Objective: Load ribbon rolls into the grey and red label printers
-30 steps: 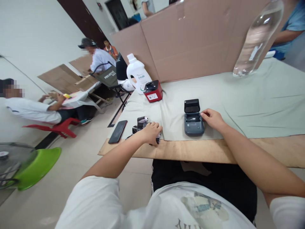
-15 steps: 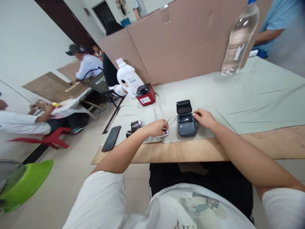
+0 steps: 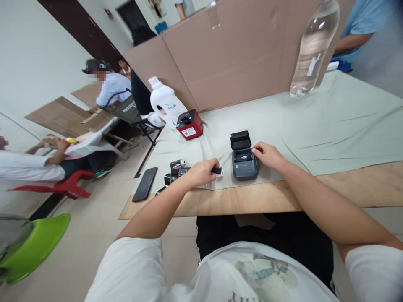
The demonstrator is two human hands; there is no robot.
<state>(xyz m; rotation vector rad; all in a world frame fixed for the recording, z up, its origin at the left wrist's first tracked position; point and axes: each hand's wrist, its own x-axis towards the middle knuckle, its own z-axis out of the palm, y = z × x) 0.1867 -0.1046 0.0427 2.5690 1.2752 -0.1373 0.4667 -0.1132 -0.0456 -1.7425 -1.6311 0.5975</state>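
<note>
A small dark grey label printer (image 3: 244, 161) stands on the pale cloth (image 3: 330, 126) with its lid raised. My right hand (image 3: 267, 154) rests against the printer's right side, fingers curled on its edge. My left hand (image 3: 201, 172) is closed on a small black and white paper roll (image 3: 218, 170), held just left of the printer. Several more black-wrapped rolls (image 3: 176, 171) lie behind my left wrist, near the table's left end.
A black phone (image 3: 145, 184) lies at the table's left corner. A red printer (image 3: 189, 125) and a white jug (image 3: 166, 103) stand further back, a clear bottle (image 3: 312, 49) at the far right. Cardboard walls (image 3: 239, 54) close the back. People sit at the left, beside a green stool (image 3: 34, 245).
My left hand left the pile of black rolls and carried one roll to the right, up to the printer. My right hand stayed on the printer.
</note>
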